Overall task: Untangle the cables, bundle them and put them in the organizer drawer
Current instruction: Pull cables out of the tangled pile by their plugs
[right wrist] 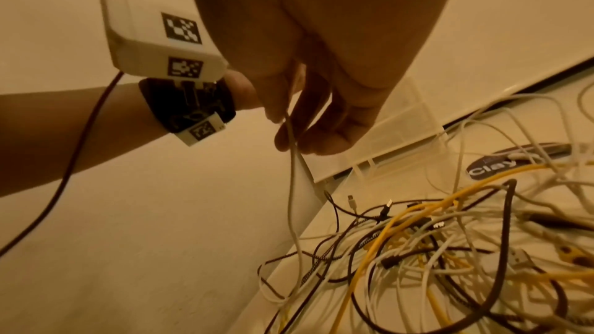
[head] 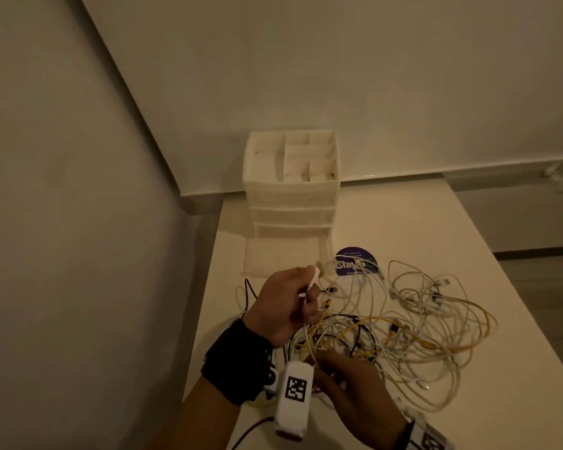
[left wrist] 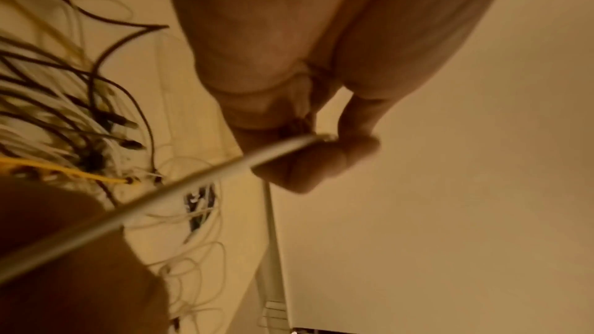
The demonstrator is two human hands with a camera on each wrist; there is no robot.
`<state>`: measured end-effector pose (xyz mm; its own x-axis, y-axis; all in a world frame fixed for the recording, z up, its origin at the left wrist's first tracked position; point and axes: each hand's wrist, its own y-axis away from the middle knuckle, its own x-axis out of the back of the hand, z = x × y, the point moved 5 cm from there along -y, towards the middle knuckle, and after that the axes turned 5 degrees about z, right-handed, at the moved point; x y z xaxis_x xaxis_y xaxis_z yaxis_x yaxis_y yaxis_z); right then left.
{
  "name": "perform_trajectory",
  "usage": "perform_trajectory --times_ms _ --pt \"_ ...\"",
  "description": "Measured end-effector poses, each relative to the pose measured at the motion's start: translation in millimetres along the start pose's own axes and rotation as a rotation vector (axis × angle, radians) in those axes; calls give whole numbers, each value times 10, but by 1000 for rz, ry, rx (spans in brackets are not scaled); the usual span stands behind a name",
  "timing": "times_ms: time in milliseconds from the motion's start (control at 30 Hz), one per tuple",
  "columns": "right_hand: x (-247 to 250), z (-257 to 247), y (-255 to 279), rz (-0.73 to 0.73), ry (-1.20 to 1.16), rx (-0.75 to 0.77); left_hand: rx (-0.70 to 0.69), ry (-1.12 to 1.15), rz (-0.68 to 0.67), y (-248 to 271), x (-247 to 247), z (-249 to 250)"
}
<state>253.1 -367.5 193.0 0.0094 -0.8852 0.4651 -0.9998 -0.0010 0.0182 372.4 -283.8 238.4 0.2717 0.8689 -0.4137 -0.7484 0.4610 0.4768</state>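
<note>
- We judge the task barely begun: nothing is bundled, and the open drawer (head: 281, 258) at the foot of the organizer (head: 291, 186) holds no cable that we can see.
- At about 9 o'clock of the pile, our left hand (head: 281, 306) is raised above the counter (head: 403, 219), its fingers (left wrist: 308, 164) curled and pinching one white cable (left wrist: 180, 189) near its end; that cable runs taut back down toward the heap.
- At 6 o'clock, our right hand (head: 355, 384) sits low over the near edge of the tangle (head: 400, 332); its fingers (right wrist: 334, 136) hang half-curled around a white strand, though we cannot tell how firmly they hold it.
- The tangle lies on the counter at roughly 4 o'clock of the organizer, partly over a round purple sticker (head: 355, 259).
- What is left, in our view: freeing every cable, coiling each, and stowing them all.
- Counts: one organizer with three drawer levels, the lowest one pulled open; one sticker; two hands.
- The cables are white, black and yellow, the white ones most numerous, but they overlap too much for us to count them.
</note>
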Motion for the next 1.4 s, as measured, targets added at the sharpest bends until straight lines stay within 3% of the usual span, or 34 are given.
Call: perform_trajectory --times_ms 100,233,333,467,567,667,733,800,967,1167,1400 --pt "171 -86 3 -25 -96 -24 -113 -64 -75 198 -77 193" --pt "449 -187 17 -198 -352 -57 -273 -155 -63 537 34 571" --pt "541 -176 -56 -269 -306 -14 -445 -191 -48 755 137 907" --pt "501 -53 -170 -293 -71 60 -777 -236 101 1074 314 1464" --pt "644 70 -230 -151 -98 30 -924 -428 253 1208 361 1534" --pt "884 -55 -316 14 -161 54 -904 -889 262 1089 77 1090" --pt "987 -287 -369 21 -117 145 -785 -1014 188 932 -165 706" --pt "1085 -541 -407 20 -55 212 -773 -1062 142 760 -368 446" --pt "1390 -806 -465 100 -83 224 -955 -1082 182 609 -656 432" --pt "1175 -511 -486 84 -207 238 -1156 -919 335 723 -786 950" --pt "1013 -28 -470 110 -180 172 -1197 -597 719 757 -152 1325"
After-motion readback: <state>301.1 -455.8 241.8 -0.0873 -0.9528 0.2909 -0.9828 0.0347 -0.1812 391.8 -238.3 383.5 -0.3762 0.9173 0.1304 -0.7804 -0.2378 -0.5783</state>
